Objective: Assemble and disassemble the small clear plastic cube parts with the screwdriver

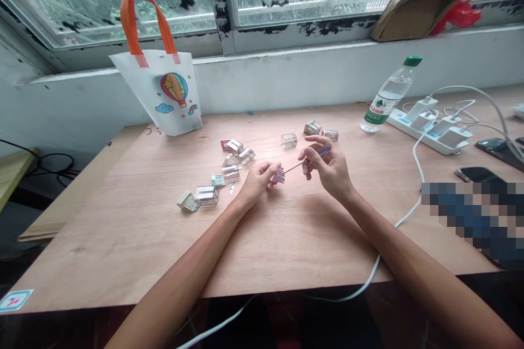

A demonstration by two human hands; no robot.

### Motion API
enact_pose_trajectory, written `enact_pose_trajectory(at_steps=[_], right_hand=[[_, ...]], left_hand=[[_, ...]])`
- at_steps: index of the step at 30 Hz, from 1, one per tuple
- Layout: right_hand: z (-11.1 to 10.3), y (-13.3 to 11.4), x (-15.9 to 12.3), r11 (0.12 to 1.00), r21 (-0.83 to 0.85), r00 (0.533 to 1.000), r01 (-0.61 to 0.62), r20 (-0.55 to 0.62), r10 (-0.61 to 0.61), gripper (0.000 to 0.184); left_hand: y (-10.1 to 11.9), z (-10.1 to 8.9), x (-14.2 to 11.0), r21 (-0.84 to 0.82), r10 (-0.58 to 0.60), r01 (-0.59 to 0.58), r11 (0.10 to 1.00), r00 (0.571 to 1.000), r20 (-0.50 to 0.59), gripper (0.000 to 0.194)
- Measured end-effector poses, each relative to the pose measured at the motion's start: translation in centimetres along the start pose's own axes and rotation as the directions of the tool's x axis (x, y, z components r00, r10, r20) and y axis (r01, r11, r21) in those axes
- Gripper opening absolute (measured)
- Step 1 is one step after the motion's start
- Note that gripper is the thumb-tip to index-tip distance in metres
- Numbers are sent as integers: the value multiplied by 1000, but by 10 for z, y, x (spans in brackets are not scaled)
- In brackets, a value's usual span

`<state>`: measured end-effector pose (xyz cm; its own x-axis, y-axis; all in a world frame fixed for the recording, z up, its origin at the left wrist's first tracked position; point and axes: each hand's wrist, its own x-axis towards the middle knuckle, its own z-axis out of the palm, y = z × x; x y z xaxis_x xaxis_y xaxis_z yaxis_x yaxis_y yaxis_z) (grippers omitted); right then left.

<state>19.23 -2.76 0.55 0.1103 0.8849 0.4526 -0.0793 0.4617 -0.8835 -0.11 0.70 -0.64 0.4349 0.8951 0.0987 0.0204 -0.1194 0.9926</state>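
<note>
My left hand (262, 177) is closed on a small purple pencil sharpener (279, 176). In my right hand (327, 166) is a screwdriver (324, 151) with a purple handle, its thin metal shaft angled down to the left. The shaft's tip meets the sharpener, though the exact contact point is too small to make out. Left of my hands lie several sharpener parts, among them a clear case (207, 195), a pale green piece (218, 180) and small metal bits (231, 187). Beyond my right hand are a clear case (289, 140) and a brownish sharpener (313, 127).
A white bag (143, 92) with orange handles stands at the back left. At the back right are a water bottle (387, 97) and a power strip (442, 142) with chargers. A white cable (418, 196) runs under my right forearm. Phones (478, 174) lie far right.
</note>
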Motion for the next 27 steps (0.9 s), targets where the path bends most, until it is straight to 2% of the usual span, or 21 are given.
enact_pose_trajectory(at_steps=[3, 7, 9, 16, 23, 27], right_hand=[[2, -3, -1, 998, 69, 999, -5, 41, 3, 42], [2, -4, -2, 986, 164, 996, -36, 92, 21, 32], [2, -4, -2, 980, 189, 992, -63, 123, 40, 33], [-2, -6, 1, 1000, 16, 1000, -23, 1, 23, 34], [-2, -4, 2, 991, 101, 991, -89, 112, 78, 41], [-2, -4, 2, 986, 132, 988, -104, 128, 87, 44]], left_hand=[[-2, -1, 0, 15, 5, -6, 1000, 1000, 30, 44], [-3, -1, 1, 6, 7, -7, 1000, 1000, -9, 45], [-3, -1, 1, -2, 8, -8, 1000, 1000, -20, 45], [-1, 0, 0, 13, 4, -4, 1000, 1000, 5, 43], [0, 1, -1, 44, 20, -20, 999, 1000, 7, 43], [-1, 1, -1, 23, 19, -19, 1000, 1000, -5, 43]])
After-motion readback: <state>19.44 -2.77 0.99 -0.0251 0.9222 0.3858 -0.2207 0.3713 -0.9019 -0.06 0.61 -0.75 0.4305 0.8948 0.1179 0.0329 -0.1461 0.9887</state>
